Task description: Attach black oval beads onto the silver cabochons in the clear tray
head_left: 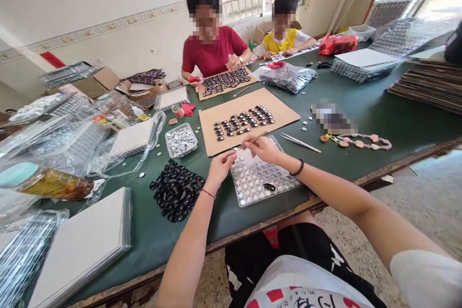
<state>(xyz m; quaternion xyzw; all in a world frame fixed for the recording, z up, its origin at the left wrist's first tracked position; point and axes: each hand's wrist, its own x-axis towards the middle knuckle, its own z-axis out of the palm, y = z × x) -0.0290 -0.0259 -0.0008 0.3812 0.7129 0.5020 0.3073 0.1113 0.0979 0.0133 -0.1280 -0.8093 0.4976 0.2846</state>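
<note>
My right hand [263,148] holds a thin wooden stick [257,138] whose tip reaches over a brown cardboard sheet [281,110] carrying rows of black oval pieces [242,122]. My left hand [221,166] hovers beside it, fingertips pinched together; what they pinch is too small to tell. Both hands are above a clear plastic tray [258,180] of small round silver pieces, with one black oval lying in it. A loose pile of black ovals [176,190] lies left of my left wrist.
A small tray of silver pieces [181,140], metal tweezers [300,142] and a pink bead string [361,140] lie on the green table [378,101]. Two people sit across, one working over another cardboard sheet [225,82]. Stacked trays and bags crowd the left and far right.
</note>
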